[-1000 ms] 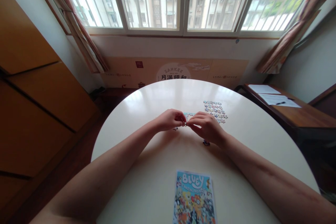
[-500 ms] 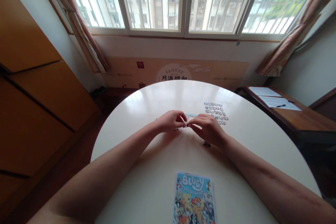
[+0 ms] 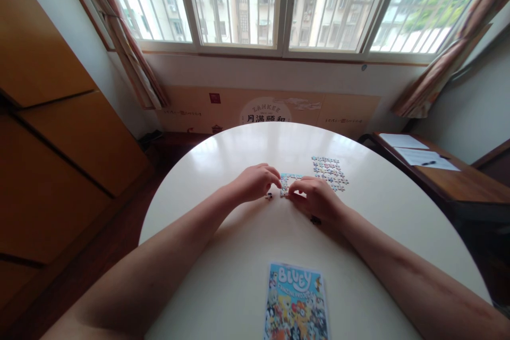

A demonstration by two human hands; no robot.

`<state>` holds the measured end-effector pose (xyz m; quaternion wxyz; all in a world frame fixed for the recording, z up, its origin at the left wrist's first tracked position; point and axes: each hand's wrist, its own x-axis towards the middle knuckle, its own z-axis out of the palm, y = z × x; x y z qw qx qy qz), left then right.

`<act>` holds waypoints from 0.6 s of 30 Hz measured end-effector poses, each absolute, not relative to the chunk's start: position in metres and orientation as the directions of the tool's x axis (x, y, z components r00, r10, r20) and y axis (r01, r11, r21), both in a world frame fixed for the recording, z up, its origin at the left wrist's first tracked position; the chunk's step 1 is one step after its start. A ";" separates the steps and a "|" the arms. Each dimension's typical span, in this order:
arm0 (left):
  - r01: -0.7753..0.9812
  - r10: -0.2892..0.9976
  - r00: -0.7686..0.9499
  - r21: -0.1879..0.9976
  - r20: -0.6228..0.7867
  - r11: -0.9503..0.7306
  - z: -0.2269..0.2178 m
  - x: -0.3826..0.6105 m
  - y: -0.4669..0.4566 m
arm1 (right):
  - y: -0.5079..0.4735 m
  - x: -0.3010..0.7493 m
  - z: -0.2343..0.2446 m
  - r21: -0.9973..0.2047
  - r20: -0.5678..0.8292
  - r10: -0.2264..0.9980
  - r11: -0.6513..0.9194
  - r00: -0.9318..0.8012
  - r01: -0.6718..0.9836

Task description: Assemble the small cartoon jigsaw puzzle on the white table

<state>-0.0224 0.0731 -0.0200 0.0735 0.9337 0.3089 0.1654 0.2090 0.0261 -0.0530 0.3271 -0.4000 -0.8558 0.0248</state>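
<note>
A partly joined jigsaw puzzle (image 3: 284,185) lies on the white table between my hands, its left and top edge strips showing. My left hand (image 3: 258,183) is just left of it, fingers bent and a little apart, with no piece visible in them. A loose puzzle piece (image 3: 269,196) sits below those fingertips. My right hand (image 3: 316,195) has its fingertips together at the lower end of the left strip, on a puzzle piece there; the hand covers the puzzle's right side. Dark puzzle pieces (image 3: 315,220) lie under my right wrist.
Rows of loose puzzle pieces (image 3: 330,172) are spread beyond my right hand. A blue picture sheet (image 3: 295,300) with "Bluey" lettering lies near me on the round table (image 3: 215,287). A wooden side table (image 3: 422,175) at right holds papers and a pen.
My left hand has drawn back slightly left from the puzzle, uncovering its left strip and the loose piece. My right fingertips stay at the strip, slightly lower. The view has shifted slightly.
</note>
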 end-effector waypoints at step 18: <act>0.473 0.498 0.817 0.158 0.291 -0.867 -0.024 -0.016 0.069 | 0.029 0.213 -0.052 -0.192 0.546 0.599 0.770 -0.586 0.609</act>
